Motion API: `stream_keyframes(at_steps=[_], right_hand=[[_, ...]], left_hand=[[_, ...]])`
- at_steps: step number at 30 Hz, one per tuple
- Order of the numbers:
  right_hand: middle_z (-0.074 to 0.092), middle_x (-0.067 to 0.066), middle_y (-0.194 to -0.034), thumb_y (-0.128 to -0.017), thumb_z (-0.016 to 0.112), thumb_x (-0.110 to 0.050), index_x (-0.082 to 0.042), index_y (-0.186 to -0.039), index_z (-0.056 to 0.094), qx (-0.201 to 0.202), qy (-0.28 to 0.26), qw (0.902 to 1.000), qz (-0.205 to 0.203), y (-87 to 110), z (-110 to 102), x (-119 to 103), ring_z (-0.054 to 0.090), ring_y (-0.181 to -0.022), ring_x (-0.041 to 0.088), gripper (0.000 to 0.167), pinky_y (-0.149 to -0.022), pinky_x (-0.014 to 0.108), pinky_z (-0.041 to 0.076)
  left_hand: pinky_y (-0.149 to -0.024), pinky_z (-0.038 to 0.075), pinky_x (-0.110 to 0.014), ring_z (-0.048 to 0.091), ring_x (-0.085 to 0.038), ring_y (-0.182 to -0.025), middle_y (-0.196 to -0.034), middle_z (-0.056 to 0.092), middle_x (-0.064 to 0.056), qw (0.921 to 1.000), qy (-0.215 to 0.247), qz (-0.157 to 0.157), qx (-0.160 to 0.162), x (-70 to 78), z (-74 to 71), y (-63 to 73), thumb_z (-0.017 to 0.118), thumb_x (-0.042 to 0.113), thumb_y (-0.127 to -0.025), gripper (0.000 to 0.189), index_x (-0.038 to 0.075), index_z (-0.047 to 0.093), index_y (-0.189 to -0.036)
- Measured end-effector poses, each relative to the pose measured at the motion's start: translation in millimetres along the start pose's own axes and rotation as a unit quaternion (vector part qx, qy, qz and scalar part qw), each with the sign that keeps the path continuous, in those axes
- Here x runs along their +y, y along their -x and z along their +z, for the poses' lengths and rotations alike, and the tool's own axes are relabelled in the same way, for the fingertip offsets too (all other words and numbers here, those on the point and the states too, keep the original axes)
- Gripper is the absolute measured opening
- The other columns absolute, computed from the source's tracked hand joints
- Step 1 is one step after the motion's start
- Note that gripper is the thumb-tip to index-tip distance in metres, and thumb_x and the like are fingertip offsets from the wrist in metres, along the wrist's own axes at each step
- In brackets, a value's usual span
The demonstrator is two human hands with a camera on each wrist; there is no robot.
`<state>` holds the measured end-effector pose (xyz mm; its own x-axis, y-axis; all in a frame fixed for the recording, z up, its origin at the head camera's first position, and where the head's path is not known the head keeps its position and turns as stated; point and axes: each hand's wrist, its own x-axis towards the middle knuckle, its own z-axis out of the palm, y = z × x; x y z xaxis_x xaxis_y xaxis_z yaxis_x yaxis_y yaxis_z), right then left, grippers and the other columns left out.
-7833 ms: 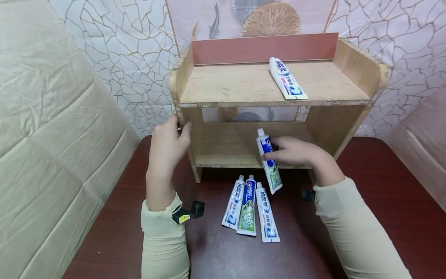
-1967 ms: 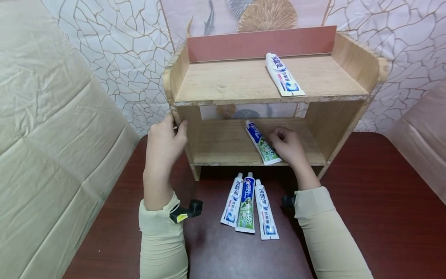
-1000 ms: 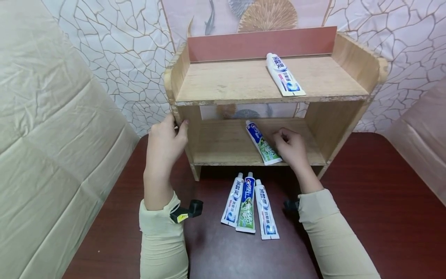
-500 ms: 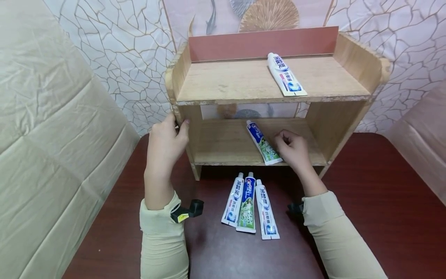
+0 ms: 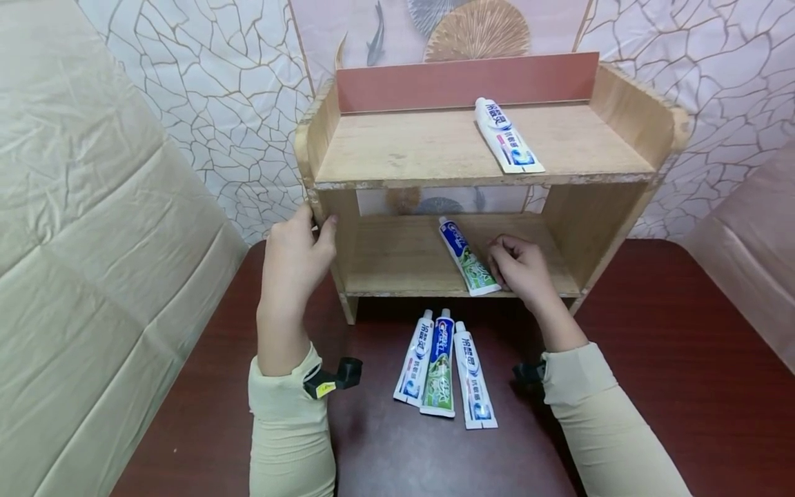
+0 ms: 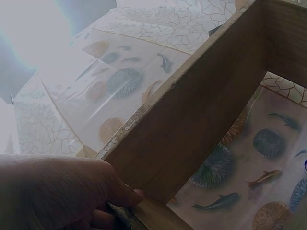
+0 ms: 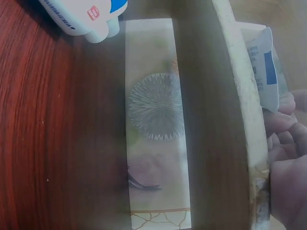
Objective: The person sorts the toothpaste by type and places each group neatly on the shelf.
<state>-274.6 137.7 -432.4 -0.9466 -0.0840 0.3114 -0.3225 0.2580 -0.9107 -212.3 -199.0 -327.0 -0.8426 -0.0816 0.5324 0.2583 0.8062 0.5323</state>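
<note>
My left hand [image 5: 295, 255] grips the left side panel of a two-tier wooden shelf [image 5: 397, 181], thumb on the front edge; the left wrist view shows this hand [image 6: 67, 189] there too. On the lower tier lies a blue, white and green toothpaste tube [image 5: 467, 255], cap towards the back left. Beside its tail is my right hand [image 5: 522, 266], fingers curled. In the right wrist view, fingertips pinch the corner of the tube [image 7: 264, 72], partly hidden by the shelf edge. A white toothpaste tube [image 5: 506, 138] lies on the upper tier.
On the dark red table [image 5: 385, 455], before the shelf, lie a white tube [image 5: 414, 359], a green-and-blue tube [image 5: 439, 366] and another white tube [image 5: 475, 379], side by side. A pinkish back board [image 5: 466, 83] edges the upper tier. Patterned cloth hangs behind.
Some seconds ago my right hand held the green-and-blue tube in front of the lower tier; now it lies on that tier. Lately the right hand has shifted only slightly. The left hand stays put.
</note>
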Motion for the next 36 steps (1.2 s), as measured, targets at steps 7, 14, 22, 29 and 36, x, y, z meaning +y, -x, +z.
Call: stream_keyframes(at_steps=[7, 14, 22, 29, 36], right_hand=[[0.048, 0.013, -0.053, -0.102, 0.053, -0.016, 0.004, -0.071, 0.052, -0.003, 0.005, 0.9999, -0.011, 2.6, -1.6, -2.2, 0.041, -0.042, 0.02, 0.037, -0.046, 0.027, 0.041], [0.048, 0.01, -0.055, -0.101, 0.053, -0.015, 0.005, -0.075, 0.053, -0.019, -0.006, 0.9998, 0.001, 1.8, -5.5, 2.0, 0.042, -0.044, 0.017, 0.032, -0.043, 0.027, 0.038], [0.048, 0.004, -0.056, -0.099, 0.053, -0.013, 0.004, -0.076, 0.053, -0.039, -0.021, 0.9988, 0.021, 1.6, -6.1, 2.2, 0.041, -0.046, 0.012, 0.029, -0.04, 0.025, 0.033], [0.048, 0.004, -0.055, -0.1, 0.052, -0.014, 0.004, -0.076, 0.053, -0.039, -0.021, 0.9986, 0.029, 0.9, -4.4, 2.5, 0.04, -0.046, 0.012, 0.03, -0.041, 0.024, 0.033], [0.048, 0.006, -0.055, -0.102, 0.053, -0.019, 0.005, -0.075, 0.053, -0.038, 0.013, 0.999, 0.019, 4.8, -6.2, -1.2, 0.041, -0.046, 0.015, 0.035, -0.043, 0.027, 0.036]], left_hand=[[-0.06, 0.047, -0.042, 0.06, -0.027, -0.068, -0.076, 0.067, -0.013, 1.0, 0.0, 0.0, 0.002, 0.4, 0.0, -0.7, 0.059, 0.026, -0.1, 0.024, 0.004, 0.06, -0.091], [-0.063, 0.051, -0.044, 0.065, -0.028, -0.074, -0.083, 0.07, -0.016, 1.0, 0.001, -0.004, -0.002, 2.6, -0.4, -0.8, 0.058, 0.029, -0.101, 0.026, 0.003, 0.062, -0.096], [-0.069, 0.054, -0.048, 0.071, -0.032, -0.089, -0.094, 0.072, -0.02, 0.9999, 0.003, -0.01, -0.006, 2.3, -1.0, 0.5, 0.058, 0.028, -0.101, 0.026, 0.002, 0.063, -0.099], [-0.071, 0.055, -0.048, 0.071, -0.033, -0.092, -0.097, 0.073, -0.021, 0.9999, 0.005, -0.01, -0.004, 0.5, -0.8, 0.0, 0.058, 0.027, -0.101, 0.026, 0.002, 0.063, -0.101], [-0.065, 0.051, -0.045, 0.068, -0.03, -0.078, -0.084, 0.07, -0.017, 1.0, 0.002, 0.0, 0.002, 0.1, 1.2, 0.1, 0.059, 0.026, -0.1, 0.024, 0.003, 0.061, -0.094]])
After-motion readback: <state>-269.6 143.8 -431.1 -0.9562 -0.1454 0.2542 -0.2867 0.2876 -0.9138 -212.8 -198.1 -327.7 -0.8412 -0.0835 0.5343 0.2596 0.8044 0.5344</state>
